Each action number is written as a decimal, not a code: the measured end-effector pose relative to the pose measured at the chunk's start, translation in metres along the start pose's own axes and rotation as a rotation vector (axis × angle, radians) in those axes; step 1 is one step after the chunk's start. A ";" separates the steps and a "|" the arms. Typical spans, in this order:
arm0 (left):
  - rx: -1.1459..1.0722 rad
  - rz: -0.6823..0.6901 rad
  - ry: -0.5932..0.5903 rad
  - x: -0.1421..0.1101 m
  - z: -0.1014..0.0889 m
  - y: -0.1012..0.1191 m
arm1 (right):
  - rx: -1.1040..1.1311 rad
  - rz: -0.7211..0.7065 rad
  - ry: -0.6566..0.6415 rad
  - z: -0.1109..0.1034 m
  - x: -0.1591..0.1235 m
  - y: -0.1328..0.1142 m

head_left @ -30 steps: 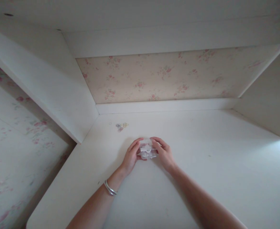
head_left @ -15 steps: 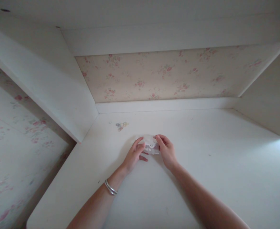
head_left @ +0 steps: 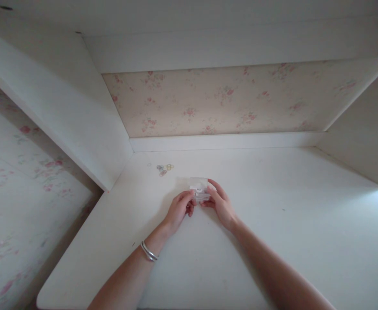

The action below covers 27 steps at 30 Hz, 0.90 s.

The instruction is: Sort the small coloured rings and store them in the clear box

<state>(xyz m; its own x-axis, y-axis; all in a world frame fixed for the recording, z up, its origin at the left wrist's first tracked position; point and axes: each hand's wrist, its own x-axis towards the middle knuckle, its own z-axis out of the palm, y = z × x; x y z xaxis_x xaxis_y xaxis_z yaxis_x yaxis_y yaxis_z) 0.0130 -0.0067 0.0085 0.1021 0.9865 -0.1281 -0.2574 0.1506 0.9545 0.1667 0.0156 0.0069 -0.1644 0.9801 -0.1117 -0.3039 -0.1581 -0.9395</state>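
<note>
A small clear plastic box (head_left: 199, 190) with a white clasp sits on the white desk (head_left: 272, 224), near its middle. My left hand (head_left: 178, 210) has its fingers curled and pinches the box's near left corner. My right hand (head_left: 220, 203) grips the box's right side with thumb and fingers. A silver bracelet (head_left: 148, 253) is on my left wrist. What is inside the box cannot be made out.
Several small coloured rings (head_left: 163, 168) lie on the desk behind the box, toward the back left corner. A white side panel (head_left: 63, 112) rises on the left and a shelf hangs overhead. Flowered wallpaper (head_left: 227, 103) covers the back wall.
The box has moved a little away from me and tilted flatter. My left fingers have slid from its top to its near edge; my right hand has shifted along its right side.
</note>
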 end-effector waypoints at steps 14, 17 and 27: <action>-0.051 -0.020 0.004 -0.002 -0.001 0.002 | -0.144 -0.029 -0.090 0.002 -0.002 0.000; -0.055 -0.006 -0.014 -0.001 -0.001 0.001 | -0.141 -0.039 -0.099 0.001 -0.002 0.000; 0.112 -0.036 -0.109 -0.005 -0.001 0.002 | -0.175 -0.076 0.042 -0.002 0.002 -0.002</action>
<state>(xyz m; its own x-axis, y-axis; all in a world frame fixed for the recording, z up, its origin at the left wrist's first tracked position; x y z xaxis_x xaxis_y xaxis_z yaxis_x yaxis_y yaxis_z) 0.0110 -0.0111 0.0111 0.2145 0.9669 -0.1382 -0.1439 0.1713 0.9747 0.1689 0.0179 0.0075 -0.1070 0.9931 -0.0478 -0.1452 -0.0632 -0.9874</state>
